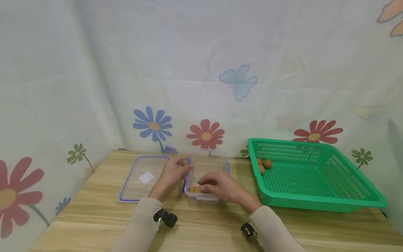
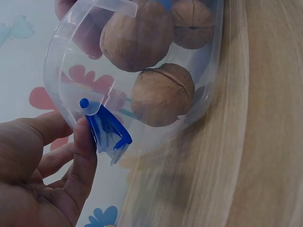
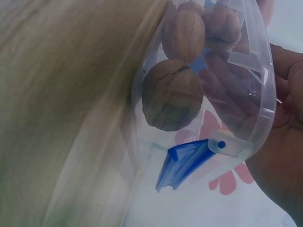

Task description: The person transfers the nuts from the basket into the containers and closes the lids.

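A clear plastic box (image 1: 207, 164) with blue side latches stands on the table. Several walnuts (image 2: 163, 94) lie at its near end. My left hand (image 1: 172, 170) is at the box's left side, its fingers touching the wall beside a hanging blue latch (image 2: 106, 130). From the right, my right hand (image 1: 225, 187) reaches over the rim into the box. Its thumb and fingers are curled at a walnut (image 3: 222, 28) near the front wall, seen through the plastic in the right wrist view. Part of that grip is hidden.
A green plastic basket (image 1: 318, 201) stands to the right, with several walnuts (image 1: 267, 163) in its far left corner. The clear lid (image 1: 129, 189), with a blue seal and a white label (image 1: 146, 177), lies flat on the left. A flowered cloth (image 1: 176, 80) hangs behind the wooden table (image 1: 195, 231).
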A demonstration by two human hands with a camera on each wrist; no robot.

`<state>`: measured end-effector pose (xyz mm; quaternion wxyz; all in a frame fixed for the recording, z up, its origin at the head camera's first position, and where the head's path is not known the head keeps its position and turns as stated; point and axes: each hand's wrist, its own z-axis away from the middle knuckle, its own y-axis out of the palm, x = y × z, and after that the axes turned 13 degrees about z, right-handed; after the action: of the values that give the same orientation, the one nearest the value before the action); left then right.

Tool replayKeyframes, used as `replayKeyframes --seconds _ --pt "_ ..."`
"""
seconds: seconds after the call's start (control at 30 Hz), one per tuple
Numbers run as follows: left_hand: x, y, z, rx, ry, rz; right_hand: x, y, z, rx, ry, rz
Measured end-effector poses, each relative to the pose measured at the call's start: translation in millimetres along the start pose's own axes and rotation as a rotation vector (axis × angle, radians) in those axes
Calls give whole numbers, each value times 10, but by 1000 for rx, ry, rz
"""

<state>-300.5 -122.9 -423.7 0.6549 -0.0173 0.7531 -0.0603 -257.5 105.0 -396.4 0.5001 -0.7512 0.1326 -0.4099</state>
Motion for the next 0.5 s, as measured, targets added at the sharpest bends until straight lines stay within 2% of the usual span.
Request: replayKeyframes --seconds 0.27,0.5 --pt "-27 11 2 -1 -4 -11 18 -119 36 -51 -5 14" --pt "-29 -6 16 4 5 -15 -3 -38 -2 1 -2 21"
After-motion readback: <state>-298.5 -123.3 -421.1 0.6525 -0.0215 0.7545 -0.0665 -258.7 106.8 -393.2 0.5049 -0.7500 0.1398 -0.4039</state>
